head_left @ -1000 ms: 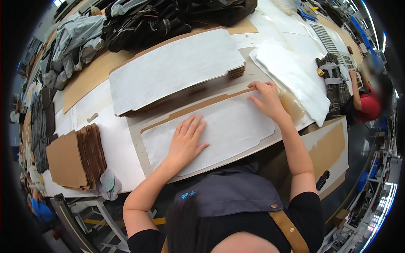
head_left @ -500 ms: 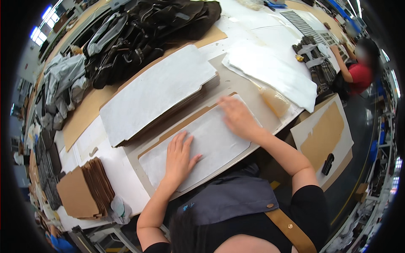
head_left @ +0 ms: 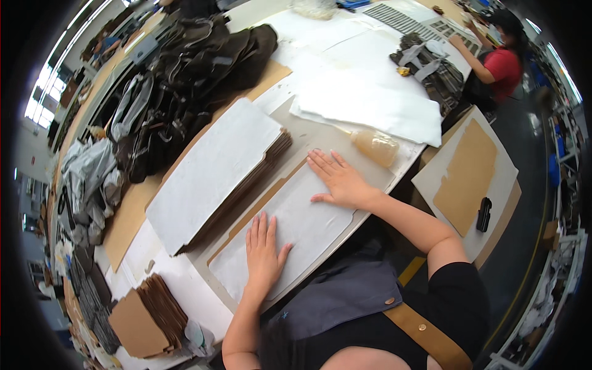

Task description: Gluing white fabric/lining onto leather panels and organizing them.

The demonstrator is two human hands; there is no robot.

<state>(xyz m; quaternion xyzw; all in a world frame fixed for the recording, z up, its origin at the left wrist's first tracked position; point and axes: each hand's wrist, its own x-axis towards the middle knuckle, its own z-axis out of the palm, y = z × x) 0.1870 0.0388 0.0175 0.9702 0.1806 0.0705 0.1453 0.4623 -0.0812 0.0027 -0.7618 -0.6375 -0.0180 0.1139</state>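
A white sheet (head_left: 299, 225) lies on a brown cardboard panel (head_left: 266, 198) whose far edge shows as a strip, on a grey board at the table's near edge. My left hand (head_left: 264, 258) rests flat on the left part of the sheet, fingers stretched out. Toward the sheet's far right corner lies my right hand (head_left: 341, 183), palm down with its thumb spread and its fingertips at the far edge. Neither hand grips anything. Just beyond the sheet stands a stack of similar white-faced brown panels (head_left: 216, 161).
A clear squeeze bottle of amber liquid (head_left: 375, 148) lies by folded white padding (head_left: 370, 114). Brown cardboard pieces (head_left: 143, 324) are stacked at near left. Dark bags (head_left: 203, 80) pile up at far left. A person in red (head_left: 501, 71) works at far right, beyond a tan-patched board (head_left: 468, 176).
My right hand, blurred before, now lies flat and distinct with its fingers spread on the sheet. My left hand stays on the sheet. The whole view has turned somewhat.
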